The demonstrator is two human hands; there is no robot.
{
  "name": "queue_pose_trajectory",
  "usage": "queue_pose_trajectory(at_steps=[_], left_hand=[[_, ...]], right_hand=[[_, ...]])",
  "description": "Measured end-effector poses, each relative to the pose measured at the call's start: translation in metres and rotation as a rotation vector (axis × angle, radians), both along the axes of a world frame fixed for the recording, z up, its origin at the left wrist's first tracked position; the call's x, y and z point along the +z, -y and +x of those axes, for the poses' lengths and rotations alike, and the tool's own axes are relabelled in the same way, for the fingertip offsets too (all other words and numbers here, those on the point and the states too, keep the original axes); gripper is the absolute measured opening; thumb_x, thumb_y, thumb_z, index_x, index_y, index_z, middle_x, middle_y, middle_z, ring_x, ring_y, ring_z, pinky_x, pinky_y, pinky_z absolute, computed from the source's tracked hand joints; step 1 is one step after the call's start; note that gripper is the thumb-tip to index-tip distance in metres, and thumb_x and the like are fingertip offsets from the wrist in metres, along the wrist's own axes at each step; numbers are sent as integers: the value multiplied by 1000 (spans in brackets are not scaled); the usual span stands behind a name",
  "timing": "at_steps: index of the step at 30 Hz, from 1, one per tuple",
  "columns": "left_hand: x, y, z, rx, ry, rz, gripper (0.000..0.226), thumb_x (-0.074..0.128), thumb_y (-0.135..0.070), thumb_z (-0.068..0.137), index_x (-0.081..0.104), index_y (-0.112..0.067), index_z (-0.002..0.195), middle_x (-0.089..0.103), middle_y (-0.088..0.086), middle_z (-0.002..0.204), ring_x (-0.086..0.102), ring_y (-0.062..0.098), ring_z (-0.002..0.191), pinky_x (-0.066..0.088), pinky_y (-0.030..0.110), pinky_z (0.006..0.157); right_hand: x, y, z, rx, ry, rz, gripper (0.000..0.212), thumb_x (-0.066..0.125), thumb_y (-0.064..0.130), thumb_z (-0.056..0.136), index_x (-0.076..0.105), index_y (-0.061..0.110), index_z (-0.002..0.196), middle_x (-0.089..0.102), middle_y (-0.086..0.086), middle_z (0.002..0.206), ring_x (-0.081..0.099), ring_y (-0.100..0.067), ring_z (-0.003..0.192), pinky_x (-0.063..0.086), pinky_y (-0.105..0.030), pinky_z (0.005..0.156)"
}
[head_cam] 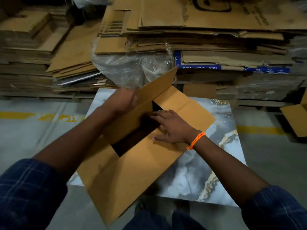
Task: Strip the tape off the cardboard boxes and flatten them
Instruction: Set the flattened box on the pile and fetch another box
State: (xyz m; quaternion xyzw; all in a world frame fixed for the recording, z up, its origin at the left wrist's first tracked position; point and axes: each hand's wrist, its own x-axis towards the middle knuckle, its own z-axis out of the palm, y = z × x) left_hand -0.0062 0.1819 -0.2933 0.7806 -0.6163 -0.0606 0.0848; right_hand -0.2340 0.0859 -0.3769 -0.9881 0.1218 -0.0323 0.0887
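- Dark blue checked sleeves [28,193] frame the bottom corners, rolled above the forearms.
- An open corrugated cardboard box [124,176], smooth and tan, sits skewed on a glossy marble-patterned slab [191,176] on the grey floor. Its near flaps are splayed flat and its inside is a dark hollow.
- The right hand [172,127], with an orange thread bracelet [196,140] at the wrist, lies flat with fingers spread on the right-side flap at the opening's edge.
- The left hand [123,100] meets the tall raised flap. It is blurred, so I cannot tell whether the fingers curl round it.
- Behind the box sits a crumpled clear plastic bag [132,68].
- Farthest back are stacks of flattened cardboard [207,39], their edges ragged and layered.
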Motion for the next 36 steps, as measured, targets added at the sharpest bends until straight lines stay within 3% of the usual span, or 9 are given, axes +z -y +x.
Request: queue_pose_trajectory(at_steps=[3, 5, 9, 13, 16, 19, 25, 34, 36], left_hand=[[11, 4, 19, 34, -51, -31, 44, 45, -19, 103, 42, -9, 146, 65, 23, 118, 63, 36, 104, 48, 39, 83], [4, 2, 32, 97, -118, -74, 46, 45, -14, 101, 43, -10, 147, 65, 23, 120, 63, 37, 105, 48, 39, 82], [-31, -11, 67, 266, -123, -132, 58, 55, -7, 91, 42, -22, 145, 59, 19, 133, 58, 38, 116, 51, 47, 91], [-77, -36, 60, 211, 191, 74, 67, 54, -9, 93, 32, -21, 155, 24, 22, 160, 23, 45, 146, 25, 60, 116], [-103, -43, 27, 133, 123, 206, 67, 47, -36, 101, 20, -12, 158, 13, 21, 165, 15, 42, 150, 22, 60, 119], [-118, -41, -4, 178, 107, 373, 121, 55, -78, 84, -11, -11, 160, -13, 20, 167, -5, 43, 154, 11, 66, 118], [-119, -46, -20, 220, 145, 384, 128, 77, -36, 82, -26, -16, 156, -26, 18, 164, -20, 40, 152, 5, 73, 117], [-117, -107, -86, 514, -58, 572, 137, 73, -58, 80, -37, -14, 149, -48, 17, 153, -37, 41, 145, -5, 75, 113], [-124, -125, -111, 596, -133, 591, 138, 75, -53, 79, -36, -13, 149, -48, 18, 153, -37, 42, 145, -5, 76, 111]], right_hand=[[3, -15, 18, 2, -268, 55, 106, 55, 83, 76, 24, 24, 159, 33, -2, 162, 25, -25, 151, 14, -58, 122], [4, -20, 23, -21, -343, 110, 99, 50, 87, 76, 42, 22, 150, 63, -5, 135, 52, -24, 131, 23, -58, 117], [16, -16, 4, -89, -4, 110, 74, 24, 81, 91, 64, 20, 76, 59, 3, 60, 54, -15, 57, 45, -34, 64], [51, -5, -29, -220, 80, -6, 68, 33, 70, 96, 52, 18, 57, 49, 2, 48, 46, -17, 48, 35, -33, 51], [79, 4, -64, -344, -73, 70, 41, 59, 58, 91, 65, 25, 67, 60, 6, 59, 56, -16, 61, 47, -33, 59], [88, 4, -115, -523, -304, 135, 24, 76, 40, 85, 72, 24, 102, 73, 2, 84, 62, -14, 77, 50, -31, 70], [34, -32, -162, -738, -476, 150, 58, 70, 47, 89, 50, 16, 134, 61, -11, 111, 55, -28, 105, 42, -33, 86], [-5, -3, -67, -848, -508, -68, 124, 83, 50, 75, -1, 15, 158, 2, -21, 162, 15, -44, 148, 43, -63, 98], [-13, 11, -65, -935, -500, -100, 115, 78, 42, 82, -1, 9, 159, 4, -25, 163, 14, -47, 149, 39, -66, 103]])
